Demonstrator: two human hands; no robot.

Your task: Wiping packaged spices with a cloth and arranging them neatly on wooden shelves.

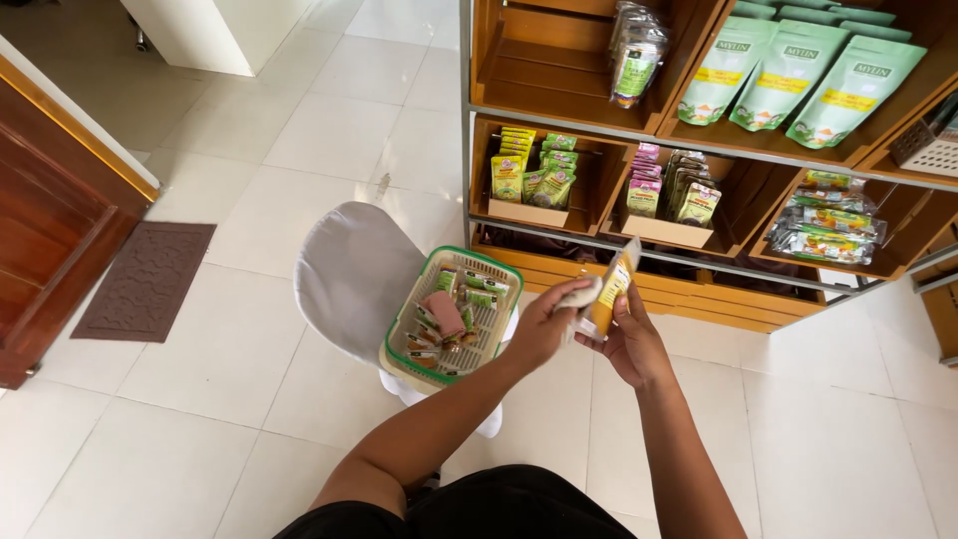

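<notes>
Closest in, the right hand (631, 344) grips a flat yellow packet (612, 289) from below, holding it upright and slightly tilted. The left hand (544, 324) is closed around a pale cloth (577, 295) pressed against the packet's side. Just left of the hands, a green-rimmed basket (506, 269) of small packets sits on a grey-covered stool (349, 274). Beyond stands a wooden shelf (559, 112) with trays of sachets and green pouches (788, 72). The packet is pinched only at its lower end, so a firm push from the cloth could tip it loose onto the tiled floor (249, 150).
</notes>
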